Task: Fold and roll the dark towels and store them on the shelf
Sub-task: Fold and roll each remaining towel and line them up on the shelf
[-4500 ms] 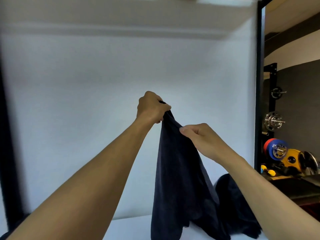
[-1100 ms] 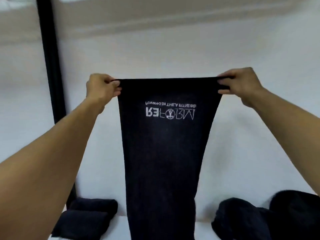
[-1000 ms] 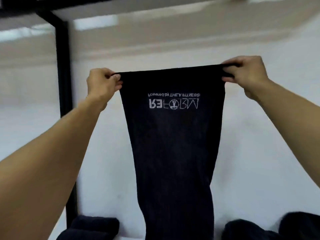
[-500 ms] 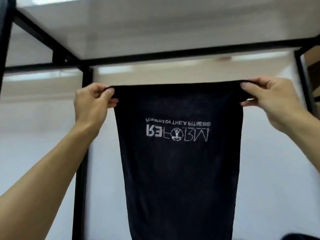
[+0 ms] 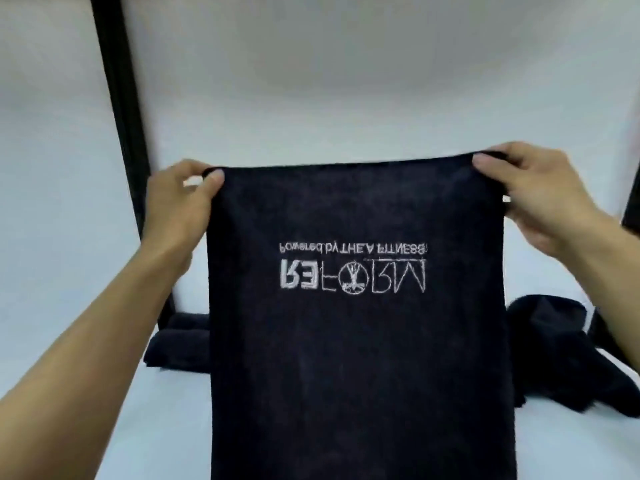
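Note:
I hold a dark towel spread out flat in front of me, its white logo upside down toward me. My left hand pinches its top left corner and my right hand pinches its top right corner. The towel hangs down over the white shelf board and runs out of the bottom of the view. A rolled dark towel lies on the board behind it at the left. A loose heap of dark towels lies at the right.
A black upright post of the shelf frame stands at the back left, just behind the rolled towel. A white wall closes the back. Another dark frame part shows at the far right edge.
My hands have come down with the stretched towel and the view has tilted downward. The upper shelf frame has left the view; the shelf board, the rolled towel and the heap show again.

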A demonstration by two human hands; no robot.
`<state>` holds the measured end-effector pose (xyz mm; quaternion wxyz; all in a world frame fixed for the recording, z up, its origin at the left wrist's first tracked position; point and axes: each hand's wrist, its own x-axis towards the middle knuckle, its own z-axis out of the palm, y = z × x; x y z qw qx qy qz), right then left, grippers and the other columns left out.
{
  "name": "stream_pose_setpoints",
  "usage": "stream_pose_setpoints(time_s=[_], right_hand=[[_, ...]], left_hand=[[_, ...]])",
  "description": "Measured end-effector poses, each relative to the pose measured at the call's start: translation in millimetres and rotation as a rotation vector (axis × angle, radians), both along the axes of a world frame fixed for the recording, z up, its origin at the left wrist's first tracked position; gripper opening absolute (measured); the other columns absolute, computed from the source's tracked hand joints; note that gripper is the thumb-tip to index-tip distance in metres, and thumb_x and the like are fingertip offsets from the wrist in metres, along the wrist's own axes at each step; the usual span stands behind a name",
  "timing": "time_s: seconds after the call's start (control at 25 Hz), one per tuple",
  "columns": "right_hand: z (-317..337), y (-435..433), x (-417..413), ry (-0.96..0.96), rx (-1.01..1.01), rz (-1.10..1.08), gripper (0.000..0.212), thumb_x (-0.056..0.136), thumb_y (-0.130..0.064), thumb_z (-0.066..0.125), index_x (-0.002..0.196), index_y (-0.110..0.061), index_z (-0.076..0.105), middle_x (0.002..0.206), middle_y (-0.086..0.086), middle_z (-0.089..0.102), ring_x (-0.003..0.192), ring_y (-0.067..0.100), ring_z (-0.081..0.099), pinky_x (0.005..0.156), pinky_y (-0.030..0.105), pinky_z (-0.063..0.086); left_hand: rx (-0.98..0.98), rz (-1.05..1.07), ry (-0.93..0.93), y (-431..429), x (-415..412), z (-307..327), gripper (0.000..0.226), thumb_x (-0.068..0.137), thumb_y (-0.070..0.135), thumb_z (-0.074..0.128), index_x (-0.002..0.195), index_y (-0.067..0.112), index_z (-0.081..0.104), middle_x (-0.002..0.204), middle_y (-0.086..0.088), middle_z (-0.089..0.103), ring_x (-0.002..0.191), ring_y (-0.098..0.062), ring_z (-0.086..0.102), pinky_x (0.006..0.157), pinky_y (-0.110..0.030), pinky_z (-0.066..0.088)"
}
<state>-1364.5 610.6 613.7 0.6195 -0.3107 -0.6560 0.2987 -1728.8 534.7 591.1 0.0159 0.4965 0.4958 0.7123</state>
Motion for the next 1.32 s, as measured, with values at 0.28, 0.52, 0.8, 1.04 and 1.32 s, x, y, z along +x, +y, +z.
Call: stream_pose_setpoints(time_s=[0.28,0.52,0.8,1.04,1.32], right_hand=[[-279.3,112.8,-40.2,-0.477,-0.577,-0.183,0.015,0.097,-0.021,0.052,0.098,-0.011,0.063,0.095,0.002,0.066,0.095,0.024,0.062,0.075,0.03,0.046],[-334.3,119.7,-39.3,-0.576,-0.44,-0.297,0.017,0.1,-0.026,0.047,0.107,-0.016,0.058,0.08,-0.002,0.064,0.073,0.01,0.059,0.061,0.02,0.04],[-330.2,111.7,-25.6,-0.599,-0.377,-0.327,0.002,0.091,-0.023,0.065,0.09,-0.022,0.067,0.08,-0.01,0.066,0.075,0.006,0.06,0.067,0.014,0.041],[-319.6,116.8,-26.7,-0.855,-0.561,-0.275,0.017,0.085,-0.029,0.072,0.08,-0.023,0.056,0.079,-0.008,0.058,0.074,0.004,0.052,0.062,0.019,0.039],[-294.1,109.4,-17.2,-0.595,-0.716,0.026,0.014,0.085,-0.018,0.072,0.088,-0.007,0.065,0.072,-0.002,0.067,0.067,0.004,0.061,0.065,0.014,0.046]], left_hand=[[-0.894,0.028,-0.085,102.7,-10.4,-254.3,0.019,0.093,0.021,0.06,0.08,0.009,0.067,0.084,-0.014,0.068,0.085,-0.03,0.066,0.072,-0.042,0.055],[-0.859,0.078,0.111,113.5,-7.6,-294.0,0.018,0.097,0.02,0.054,0.089,0.008,0.064,0.087,-0.003,0.068,0.079,-0.013,0.062,0.062,-0.016,0.042],[-0.794,0.046,0.16,91.0,0.5,-285.9,0.011,0.09,0.019,0.065,0.08,0.015,0.068,0.076,0.006,0.069,0.074,-0.005,0.064,0.061,-0.011,0.043],[-0.948,-0.088,0.158,107.8,-4.3,-288.2,0.011,0.078,0.024,0.078,0.07,0.021,0.07,0.072,0.005,0.07,0.071,-0.007,0.066,0.059,-0.017,0.043],[-1.027,-0.329,0.074,109.3,-14.9,-279.8,0.019,0.078,0.032,0.078,0.068,0.017,0.072,0.073,-0.002,0.07,0.065,-0.011,0.06,0.067,-0.025,0.046]])
